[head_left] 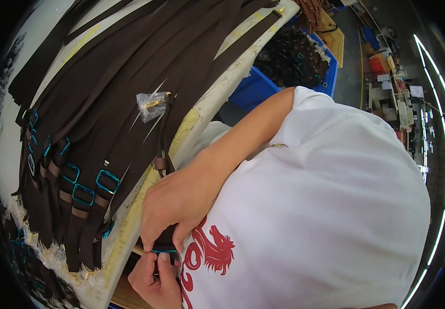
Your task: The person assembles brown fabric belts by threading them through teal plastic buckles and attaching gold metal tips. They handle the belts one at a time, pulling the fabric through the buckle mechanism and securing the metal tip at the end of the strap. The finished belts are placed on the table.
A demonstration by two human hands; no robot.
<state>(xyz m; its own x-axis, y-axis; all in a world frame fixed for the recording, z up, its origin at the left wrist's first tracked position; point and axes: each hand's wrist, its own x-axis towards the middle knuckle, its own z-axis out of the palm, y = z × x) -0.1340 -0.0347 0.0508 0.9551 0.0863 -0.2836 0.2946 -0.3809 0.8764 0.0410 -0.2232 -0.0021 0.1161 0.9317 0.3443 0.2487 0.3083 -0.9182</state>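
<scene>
Both my hands are close together against my shirt, at the table's edge. My left hand (155,283) pinches the lower side of a rectangular teal buckle (164,251) between thumb and fingers. From above, my right hand (178,203) reaches down with its finger and thumb closed at the two ends of that same buckle. A dark brown strap (167,238) runs up from the buckle beneath my right palm; its remaining length is hidden. Beside my hands, many dark brown straps (104,98) lie spread on the table, several with teal buckles (83,194) and brown loops.
A small clear bag with gold-coloured metal parts (152,105) rests on the straps. The pale worktable (130,226) has a worn, yellowed edge. Beyond my right arm stands a blue crate (256,87) filled with dark buckled straps, next to a wooden tray (334,38).
</scene>
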